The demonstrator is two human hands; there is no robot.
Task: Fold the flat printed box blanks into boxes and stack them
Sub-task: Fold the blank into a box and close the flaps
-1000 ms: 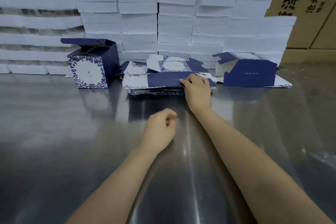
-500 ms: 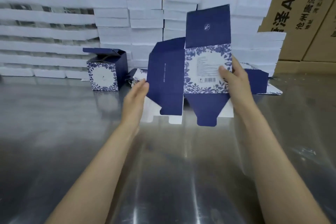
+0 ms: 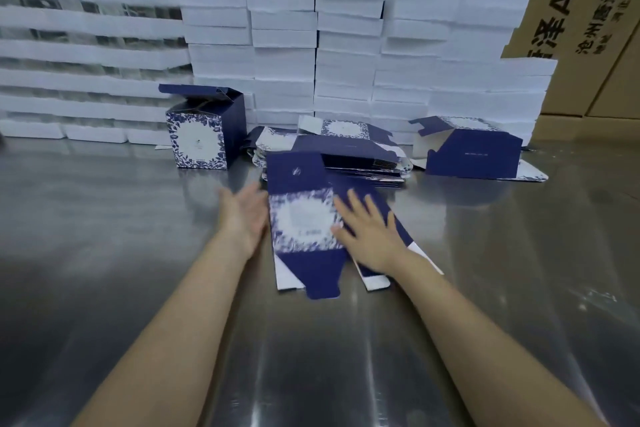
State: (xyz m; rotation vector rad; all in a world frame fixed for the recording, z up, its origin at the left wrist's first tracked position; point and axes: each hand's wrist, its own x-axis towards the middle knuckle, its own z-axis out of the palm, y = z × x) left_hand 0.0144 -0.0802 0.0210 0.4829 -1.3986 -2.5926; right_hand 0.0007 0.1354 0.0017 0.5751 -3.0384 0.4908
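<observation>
Now, blank [image 3: 304, 218] on table [image 3: 104, 253], left hand [image 3: 244, 215] at edge, right hand [image 3: 369, 236] atop.

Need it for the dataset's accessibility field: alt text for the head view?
Two bare hands work a flat navy floral box blank on a steel table: left hand open at its left edge, right hand spread flat on it. Behind: a pile of flat blanks, an upright folded box, a box on its side, stacked white cartons.
</observation>
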